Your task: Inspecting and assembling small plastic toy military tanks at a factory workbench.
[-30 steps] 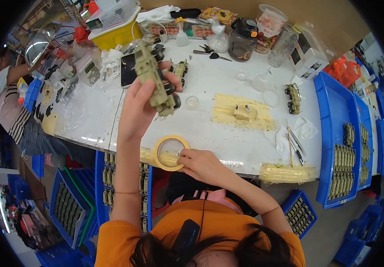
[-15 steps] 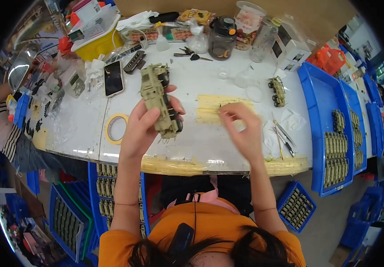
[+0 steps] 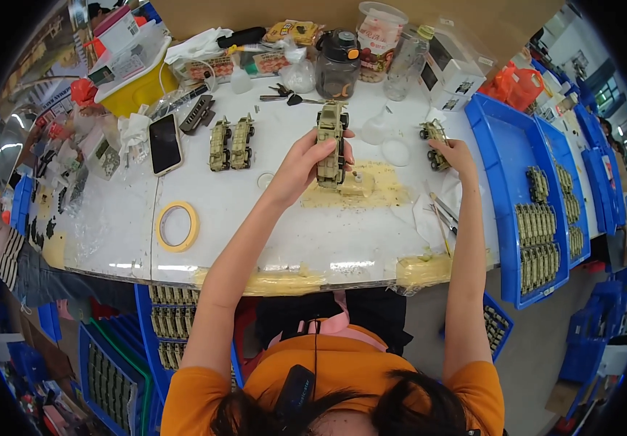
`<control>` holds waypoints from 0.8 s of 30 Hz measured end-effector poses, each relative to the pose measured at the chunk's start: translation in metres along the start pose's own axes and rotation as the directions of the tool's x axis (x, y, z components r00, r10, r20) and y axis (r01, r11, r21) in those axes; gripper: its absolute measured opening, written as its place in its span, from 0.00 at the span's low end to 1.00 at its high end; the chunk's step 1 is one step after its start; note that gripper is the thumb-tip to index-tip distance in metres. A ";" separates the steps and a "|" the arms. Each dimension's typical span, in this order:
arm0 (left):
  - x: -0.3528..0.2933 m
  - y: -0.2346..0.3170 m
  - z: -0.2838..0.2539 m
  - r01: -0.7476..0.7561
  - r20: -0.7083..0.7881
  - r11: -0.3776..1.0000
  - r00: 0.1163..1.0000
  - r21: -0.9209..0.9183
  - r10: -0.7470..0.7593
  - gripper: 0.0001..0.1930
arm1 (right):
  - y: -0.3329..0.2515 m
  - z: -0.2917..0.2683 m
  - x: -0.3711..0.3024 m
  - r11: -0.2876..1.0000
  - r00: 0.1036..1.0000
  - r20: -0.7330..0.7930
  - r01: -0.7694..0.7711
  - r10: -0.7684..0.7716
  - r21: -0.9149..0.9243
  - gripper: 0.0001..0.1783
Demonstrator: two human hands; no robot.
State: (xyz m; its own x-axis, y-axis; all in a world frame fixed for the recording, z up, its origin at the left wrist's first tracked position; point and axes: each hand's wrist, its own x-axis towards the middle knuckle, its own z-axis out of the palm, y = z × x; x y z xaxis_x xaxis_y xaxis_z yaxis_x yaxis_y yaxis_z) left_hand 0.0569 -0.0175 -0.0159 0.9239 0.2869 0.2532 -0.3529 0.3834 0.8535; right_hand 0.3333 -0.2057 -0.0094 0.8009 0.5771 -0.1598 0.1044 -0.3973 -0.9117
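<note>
In my left hand, raised over the middle of the table, is a tan model military truck, held upright with thumb and fingers round its sides. Out at the right, my right hand has its fingers closed on a second tan model truck, near the blue tray. Two similar trucks stand side by side on the table left of my left hand. Yellow tape strips lie on the tabletop between my hands.
Blue trays with rows of trucks line the right side. A tape roll, a phone and plastic bags lie at the left. A dark bottle and a white box stand at the back. Tweezers and a brush lie near my right forearm.
My left hand has moved right with its truck, uncovering the two standing trucks. My right hand has gone from the yellow tape strips to the truck at the right and closed on it.
</note>
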 end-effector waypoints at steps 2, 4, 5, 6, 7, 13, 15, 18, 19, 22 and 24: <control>-0.003 0.003 -0.004 -0.011 -0.030 0.999 0.999 0.039 0.013 0.17 | -0.004 0.004 -0.006 0.961 0.998 0.021 0.048 -0.056 0.272 0.22; -0.004 0.008 -0.005 -0.035 -0.069 0.992 0.997 0.118 0.043 0.17 | -0.012 0.009 -0.017 0.848 0.993 0.031 0.082 -0.115 0.524 0.20; -0.004 0.010 -0.006 -0.045 -0.089 0.986 0.994 0.160 0.059 0.16 | -0.018 0.013 -0.021 0.765 0.989 0.031 0.091 -0.143 0.638 0.19; -0.007 0.011 -0.007 -0.044 -0.109 0.985 0.992 0.168 0.063 0.16 | -0.035 0.028 -0.035 0.724 0.986 0.102 0.026 -0.132 0.689 0.18; -0.009 0.012 -0.007 -0.049 -0.122 0.985 0.990 0.168 0.070 0.16 | -0.051 0.049 -0.049 0.680 0.977 0.174 -0.044 -0.124 0.732 0.16; -0.007 0.008 -0.012 -0.102 -0.138 0.977 0.982 0.188 0.129 0.16 | -0.059 0.112 -0.057 0.504 0.794 0.484 -0.267 -0.369 0.822 0.21; -0.004 0.003 -0.018 -0.133 -0.144 0.969 0.976 0.209 0.165 0.16 | -0.059 0.126 -0.062 0.436 0.772 0.436 -0.230 -0.463 0.870 0.21; -0.006 0.008 -0.019 -0.139 -0.157 0.963 0.971 0.229 0.178 0.16 | -0.051 0.133 -0.070 0.550 0.821 0.362 -0.072 -0.442 0.832 0.21; -0.007 0.011 -0.019 -0.144 -0.162 0.960 0.969 0.239 0.186 0.17 | -0.049 0.134 -0.072 0.603 0.840 0.322 0.008 -0.437 0.798 0.21; -0.006 0.014 -0.017 -0.141 -0.168 0.959 0.968 0.244 0.185 0.16 | -0.048 0.139 -0.078 0.652 0.851 0.260 0.121 -0.456 0.748 0.20; -0.006 0.016 -0.016 -0.127 -0.173 0.963 0.970 0.239 0.171 0.16 | -0.050 0.143 -0.081 0.647 0.835 0.223 0.193 -0.503 0.738 0.21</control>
State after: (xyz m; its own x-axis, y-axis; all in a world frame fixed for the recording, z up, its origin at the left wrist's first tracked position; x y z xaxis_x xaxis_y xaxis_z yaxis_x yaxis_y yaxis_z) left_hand 0.0437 0.0007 -0.0113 0.8103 0.4959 0.3123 -0.4217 0.1233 0.8983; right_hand 0.1788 -0.1311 -0.0048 0.4846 0.8409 0.2409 -0.2130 0.3805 -0.8999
